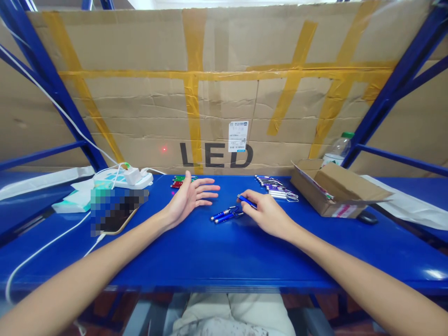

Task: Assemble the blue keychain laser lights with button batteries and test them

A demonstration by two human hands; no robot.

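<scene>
My left hand (pixel 191 196) rests palm-up on the blue table (pixel 217 252) with fingers spread and nothing in it. My right hand (pixel 264 212) is pinched round a small blue pen light (pixel 247 200), held just above the table. Two more blue pen lights (pixel 226 215) lie side by side between my hands, just left of the right hand. A small heap of red and green pen lights (pixel 180 181) sits beyond my left hand. A red dot (pixel 164 150) glows on the cardboard wall (pixel 224 93).
A pile of silver and purple pen lights (pixel 276 188) lies beyond my right hand. An open cardboard box (pixel 334 189) stands at right with a plastic bottle (pixel 338 148) behind it. At left are a white power strip (pixel 122 177), a phone (pixel 115 212) and white cables.
</scene>
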